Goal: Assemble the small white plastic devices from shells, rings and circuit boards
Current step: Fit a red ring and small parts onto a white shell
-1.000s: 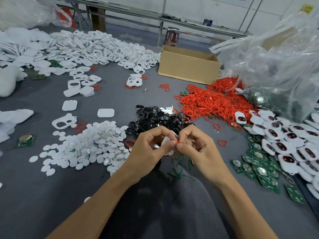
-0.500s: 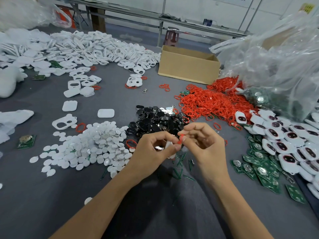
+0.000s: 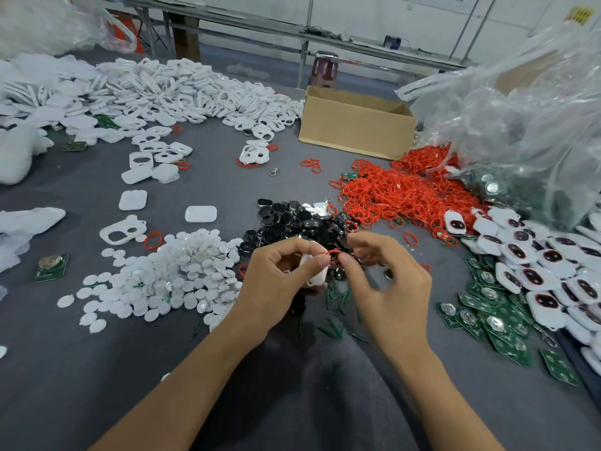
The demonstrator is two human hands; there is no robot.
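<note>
Left hand (image 3: pixel 276 278) holds white shell (image 3: pixel 318 272); right hand (image 3: pixel 390 281) pinches thin red ring (image 3: pixel 333 253).

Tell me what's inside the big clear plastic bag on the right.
Green circuit boards show through the clear plastic bag near its bottom. Higher up, crumpled, glaring plastic hides whatever else it holds.

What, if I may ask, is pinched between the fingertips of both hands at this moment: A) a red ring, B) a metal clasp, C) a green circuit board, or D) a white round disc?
A: a red ring spans the gap between the fingertips of the left hand and the right hand, while the left hand also holds a white shell.
</note>
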